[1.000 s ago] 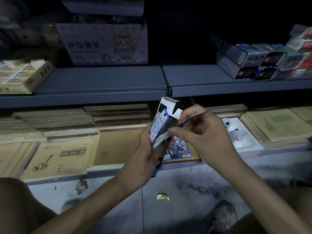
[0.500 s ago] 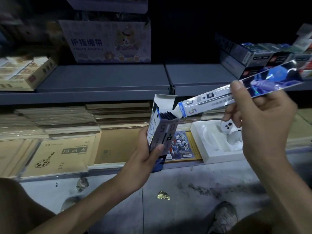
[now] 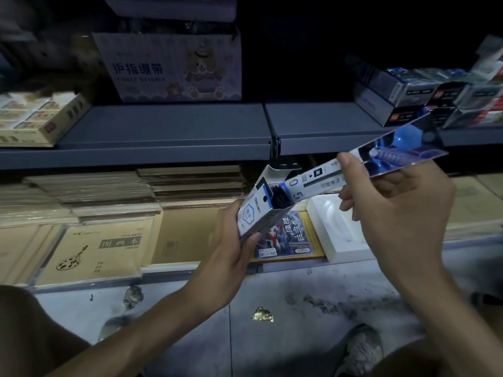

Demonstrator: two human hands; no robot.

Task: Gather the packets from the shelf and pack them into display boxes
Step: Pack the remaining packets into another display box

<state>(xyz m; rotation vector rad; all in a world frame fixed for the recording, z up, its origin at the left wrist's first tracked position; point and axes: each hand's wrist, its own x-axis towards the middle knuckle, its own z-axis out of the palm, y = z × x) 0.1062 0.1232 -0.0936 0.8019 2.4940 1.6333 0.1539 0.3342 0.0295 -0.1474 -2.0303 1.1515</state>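
Note:
My left hand grips a small white and blue display box, tilted with its open top flap up and dark packets showing inside. My right hand pinches a long flat packet, white at one end and shiny blue at the other. The packet's white end sits at the box's mouth, while the blue end points up to the right. More boxes of the same goods are stacked on the upper shelf at the right.
A purple finger-bandage carton and a yellow tray of small boxes stand on the upper shelf. Below lie stacks of brown drawing books, a colourful booklet and a white foam tray. A gold wrapper lies on the floor.
My right hand drew away from the box to the upper right, and the long packet now stretches out between the box mouth and my raised fingers. The left hand kept the box almost still.

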